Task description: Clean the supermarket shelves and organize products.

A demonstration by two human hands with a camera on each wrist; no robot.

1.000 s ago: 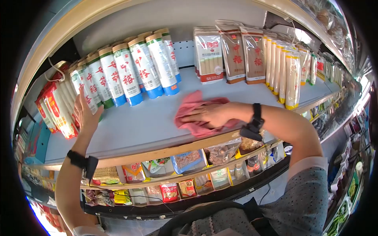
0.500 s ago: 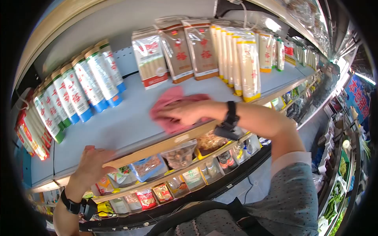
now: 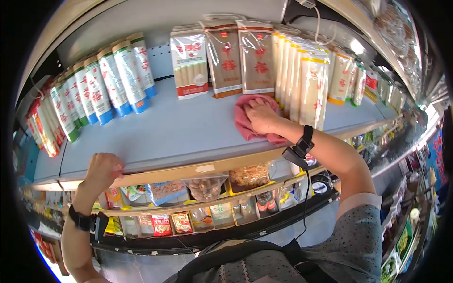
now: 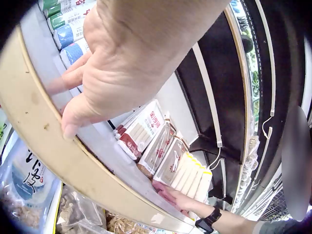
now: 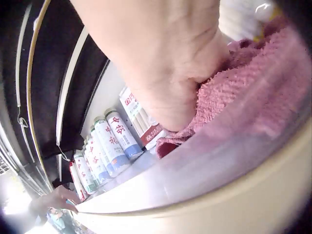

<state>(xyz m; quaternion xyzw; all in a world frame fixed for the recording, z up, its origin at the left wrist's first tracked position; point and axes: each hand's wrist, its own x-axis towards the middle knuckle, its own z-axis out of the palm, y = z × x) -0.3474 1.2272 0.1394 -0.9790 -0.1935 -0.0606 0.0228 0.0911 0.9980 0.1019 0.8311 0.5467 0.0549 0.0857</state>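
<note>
My right hand [image 3: 262,117] presses on a dusty-pink cloth [image 3: 243,123], fingers spread over its top, on the pale grey-blue shelf [image 3: 188,127]. The cloth lies bunched beside yellow-ended noodle packs [image 3: 314,92], in front of brown-wrapped packs [image 3: 256,61]. In the right wrist view, the terry-textured cloth [image 5: 243,97] comes up around the heel of that hand. At the shelf's front edge, my left hand [image 3: 100,170] rests with nothing in it. The left wrist view shows its thumb [image 4: 73,119] against the tan edge strip [image 4: 46,114], fingers reaching over the shelf.
White paper-wrapped noodle rolls [image 3: 111,87] stand in a row at the back left, with red-and-clear packs [image 3: 45,129] further left. A red-and-white noodle pack [image 3: 188,63] stands at the back middle. Bagged dried goods [image 3: 205,187] fill the lower tiers. A cable [image 3: 306,203] hangs from the right wrist camera.
My right hand has slid the cloth rightward and back, up to the yellow-ended packs. My left hand has come away from the noodle rolls down to the shelf's front edge. The view has shifted.
</note>
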